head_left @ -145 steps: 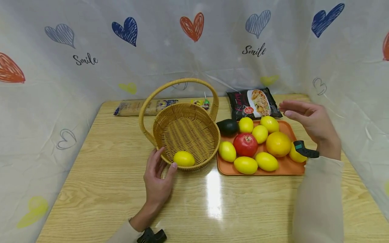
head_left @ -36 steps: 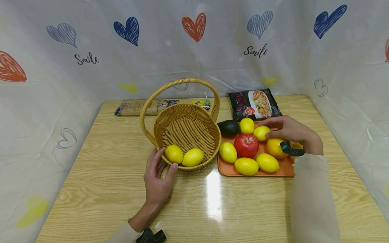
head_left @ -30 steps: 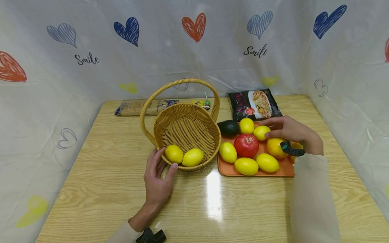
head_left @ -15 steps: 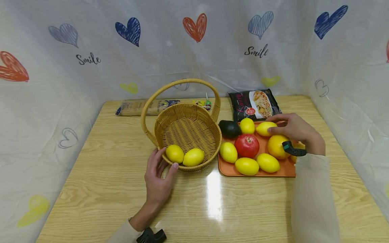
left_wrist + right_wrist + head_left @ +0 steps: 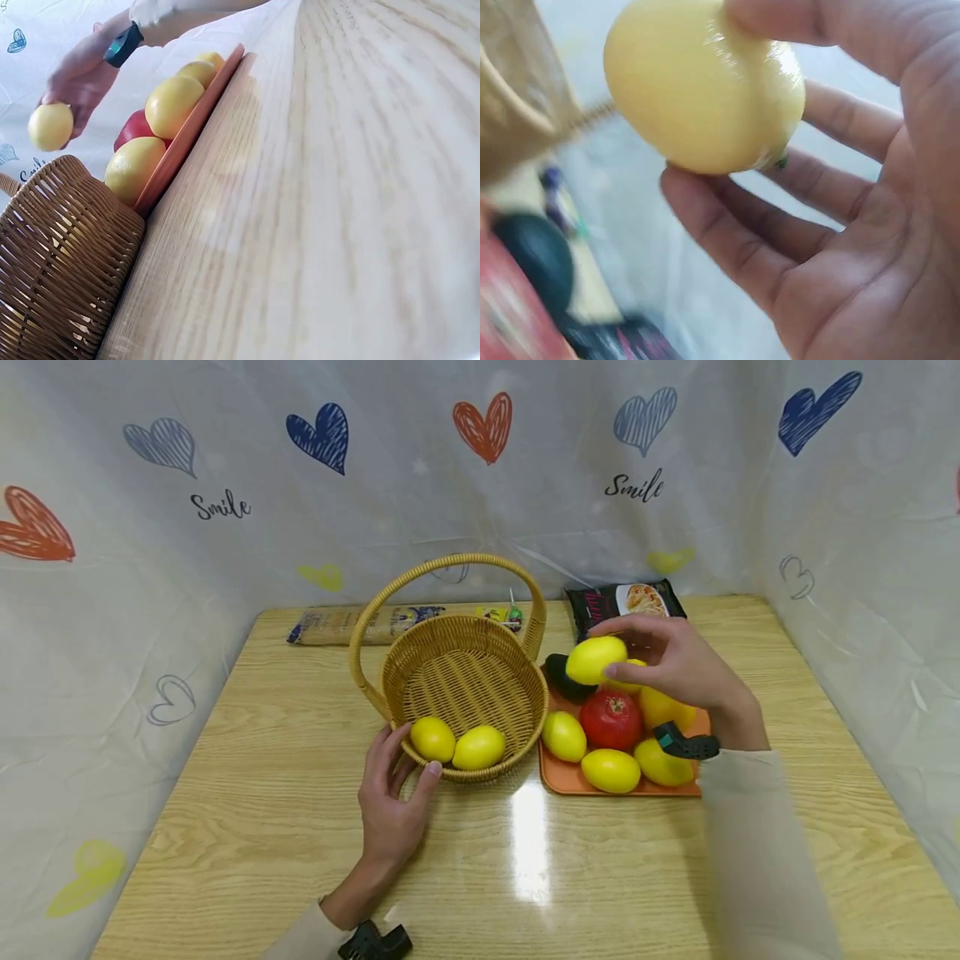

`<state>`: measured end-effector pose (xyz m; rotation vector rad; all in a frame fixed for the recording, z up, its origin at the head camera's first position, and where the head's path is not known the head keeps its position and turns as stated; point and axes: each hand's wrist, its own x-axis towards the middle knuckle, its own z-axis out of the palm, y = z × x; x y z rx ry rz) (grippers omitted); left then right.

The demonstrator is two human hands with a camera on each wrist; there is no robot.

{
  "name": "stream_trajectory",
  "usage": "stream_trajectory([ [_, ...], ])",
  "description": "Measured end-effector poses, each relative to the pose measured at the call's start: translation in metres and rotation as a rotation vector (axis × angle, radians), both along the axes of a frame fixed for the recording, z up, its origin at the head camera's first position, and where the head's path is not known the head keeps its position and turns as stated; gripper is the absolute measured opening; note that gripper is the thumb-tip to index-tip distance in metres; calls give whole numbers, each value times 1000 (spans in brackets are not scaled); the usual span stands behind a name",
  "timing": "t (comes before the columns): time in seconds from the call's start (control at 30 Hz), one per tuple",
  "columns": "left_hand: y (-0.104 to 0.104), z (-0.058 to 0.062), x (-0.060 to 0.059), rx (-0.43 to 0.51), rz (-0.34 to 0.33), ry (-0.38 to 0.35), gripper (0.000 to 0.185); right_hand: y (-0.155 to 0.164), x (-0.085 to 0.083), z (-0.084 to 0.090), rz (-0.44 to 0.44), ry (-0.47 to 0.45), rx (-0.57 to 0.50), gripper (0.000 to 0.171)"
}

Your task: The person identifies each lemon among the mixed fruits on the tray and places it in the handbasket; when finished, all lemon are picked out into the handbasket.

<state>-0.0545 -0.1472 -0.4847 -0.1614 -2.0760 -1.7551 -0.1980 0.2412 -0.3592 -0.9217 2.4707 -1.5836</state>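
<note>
At the near edge of the pale wooden table [image 5: 525, 877], the left hand [image 5: 390, 810] rests flat where it lay before, fingers relaxed and spread, fingertips touching the near wall of the round woven wicker basket with a hoop handle [image 5: 465, 693]. Inside the basket, against that near wall, two yellow lemons [image 5: 457, 744] lie side by side, unmoved over the last second. To the right, the flat orange plastic tray [image 5: 570, 781] carries more lemons, a red tomato [image 5: 610, 718] and a dark green avocado [image 5: 562, 675]. Half a second ago the right hand [image 5: 678, 672] was low on the tray, closing on a fruit; now it has risen above the tray's far left corner, thumb and fingertips pinching a smooth yellow lemon [image 5: 596, 660] in the air, shifted toward the basket. Farther back lies a black noodle packet [image 5: 626, 602].
</note>
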Motion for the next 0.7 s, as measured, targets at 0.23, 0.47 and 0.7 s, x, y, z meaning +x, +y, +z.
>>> stream_trajectory([
  [0.23,0,-1,-1,3,-1,7,63,-71,10,-11,195,70,147,41],
  [0.47,0,-2,-1,14,-2,11,64,-116,24,-26,275,214,406,38],
  [0.7,0,-2,-2,9,-8,16,64,-125,35,-26,360,108,303,43],
])
